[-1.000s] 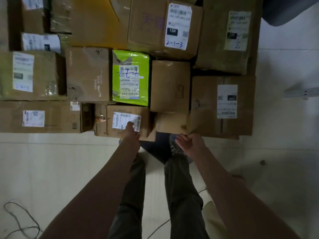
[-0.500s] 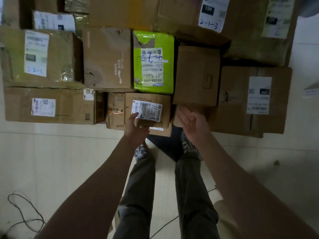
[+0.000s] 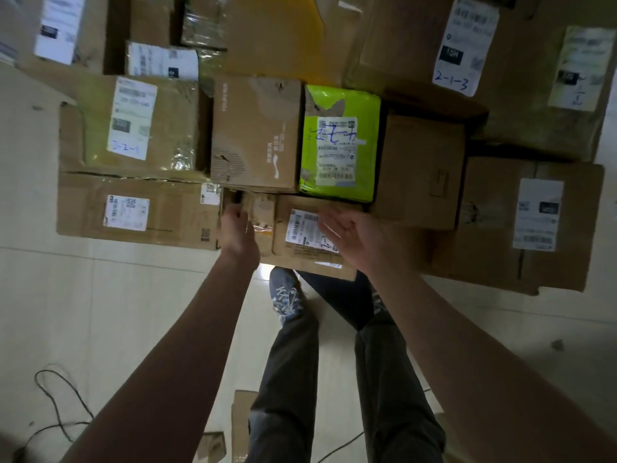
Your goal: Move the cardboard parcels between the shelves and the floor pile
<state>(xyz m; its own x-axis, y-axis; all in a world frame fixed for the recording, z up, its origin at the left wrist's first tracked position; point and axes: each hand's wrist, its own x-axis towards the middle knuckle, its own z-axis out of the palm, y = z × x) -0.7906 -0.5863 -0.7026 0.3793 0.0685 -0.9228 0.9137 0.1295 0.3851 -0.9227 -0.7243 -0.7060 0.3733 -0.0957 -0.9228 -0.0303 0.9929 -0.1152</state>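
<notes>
While small labelled parcel (image 3: 300,228) sits at floor pile's near edge, left hand (image 3: 237,232) grips its left end; right hand (image 3: 359,238) hovers open-palmed. Step: pickup. Next: right-side grip, lift.

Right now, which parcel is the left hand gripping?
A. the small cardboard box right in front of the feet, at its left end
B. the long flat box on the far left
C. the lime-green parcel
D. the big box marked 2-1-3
A: the left hand curls around the left end of the small cardboard box, while the right hand hovers open over its label.
</notes>
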